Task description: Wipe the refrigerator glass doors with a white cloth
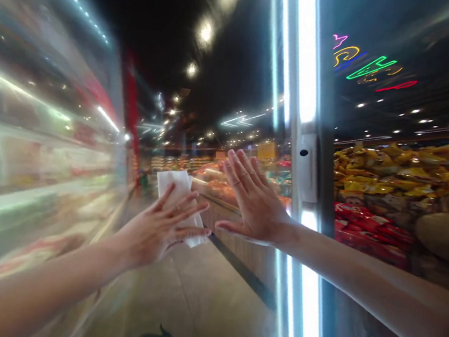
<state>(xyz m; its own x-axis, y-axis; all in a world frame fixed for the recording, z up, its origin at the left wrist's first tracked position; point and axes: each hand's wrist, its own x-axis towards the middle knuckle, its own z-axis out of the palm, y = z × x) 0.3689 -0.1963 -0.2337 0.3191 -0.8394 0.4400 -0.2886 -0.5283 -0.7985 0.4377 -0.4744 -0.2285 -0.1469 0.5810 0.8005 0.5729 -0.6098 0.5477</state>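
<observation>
White sheet (182,184) lies under the left hand (157,230).

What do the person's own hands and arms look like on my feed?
The left hand and right hand are human and ungloved, with slim fingers. The left forearm and right forearm look uncovered, with no clear sleeve or wristwear. Blur leaves any small rings uncertain.
</observation>
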